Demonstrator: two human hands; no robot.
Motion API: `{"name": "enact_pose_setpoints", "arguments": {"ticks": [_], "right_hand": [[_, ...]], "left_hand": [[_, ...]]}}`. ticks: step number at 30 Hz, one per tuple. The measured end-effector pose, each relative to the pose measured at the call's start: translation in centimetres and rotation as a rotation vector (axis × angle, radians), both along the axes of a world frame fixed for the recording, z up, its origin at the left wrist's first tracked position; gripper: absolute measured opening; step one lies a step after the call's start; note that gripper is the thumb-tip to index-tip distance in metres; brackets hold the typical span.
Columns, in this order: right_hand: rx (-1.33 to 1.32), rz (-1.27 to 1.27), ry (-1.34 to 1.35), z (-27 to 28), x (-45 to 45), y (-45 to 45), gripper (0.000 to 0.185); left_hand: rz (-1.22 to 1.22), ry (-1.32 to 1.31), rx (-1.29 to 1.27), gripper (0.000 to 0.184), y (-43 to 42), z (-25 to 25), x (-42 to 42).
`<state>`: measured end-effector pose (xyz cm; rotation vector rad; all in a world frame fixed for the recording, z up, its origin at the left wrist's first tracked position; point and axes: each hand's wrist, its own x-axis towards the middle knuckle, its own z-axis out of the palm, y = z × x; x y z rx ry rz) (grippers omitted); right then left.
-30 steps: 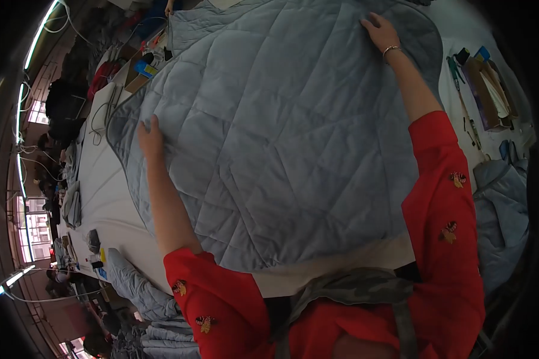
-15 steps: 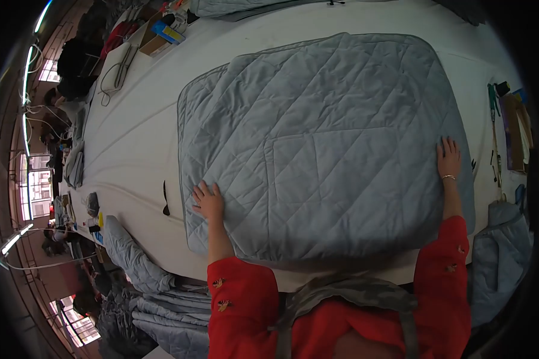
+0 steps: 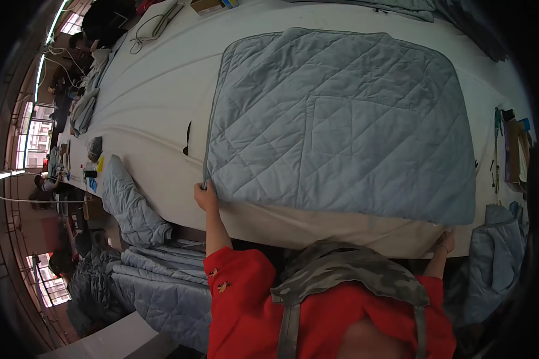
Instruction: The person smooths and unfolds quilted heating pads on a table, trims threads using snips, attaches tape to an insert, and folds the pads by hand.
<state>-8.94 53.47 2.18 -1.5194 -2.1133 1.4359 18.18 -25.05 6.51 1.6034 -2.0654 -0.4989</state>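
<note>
A grey quilted pad [image 3: 365, 143] with bound edges and a stitched rectangular patch lies spread on the pale table cover. My left hand [image 3: 206, 196] is closed on its lower left edge, the thumb pointing up along the binding. Just below the lower right part of the pad is my right hand [image 3: 446, 238], close to the edge. Its fingers are mostly hidden, so whether it grips the cloth is not visible.
Dark scissors [image 3: 188, 139] lie left of the pad. A stack of folded grey quilted pieces [image 3: 161, 269] sits at lower left, and more grey cloth [image 3: 494, 257] hangs at right. A cardboard box [image 3: 514, 152] and green-handled tool [image 3: 497, 119] stand at the right edge.
Both hands have left their flat positions on the pad and come down to its near edge. My left hand has closed on the edge. The pad sits higher in view and its near edge now lies flatter.
</note>
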Motion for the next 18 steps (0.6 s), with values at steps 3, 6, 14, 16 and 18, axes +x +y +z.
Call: {"name": "enact_pose_setpoints", "arguments": {"ticks": [3,6,14,16,18], "right_hand": [[-0.659,0.054,0.182,-3.6,-2.8,1.0,0.063],[-0.319,0.075,0.098,3.3,-3.6,-8.0,0.070],[-0.249,-0.281,0.272,12.3,-4.0,-9.1,0.063],[-0.202,-0.316,0.144,13.1,-2.4,-7.5,0.062],[0.040,-0.065,-0.029,10.2,-2.9,-2.8,0.062]], "left_hand": [[-0.083,0.032,0.036,0.026,-0.6,1.7,-0.5],[-0.126,0.202,0.010,0.032,-1.4,3.2,0.5],[-0.331,-0.537,0.287,0.027,-2.3,3.4,6.3],[-0.360,-0.786,0.771,0.028,-2.8,0.9,8.1],[-0.279,-0.917,0.929,0.028,-1.2,3.4,8.3]]}}
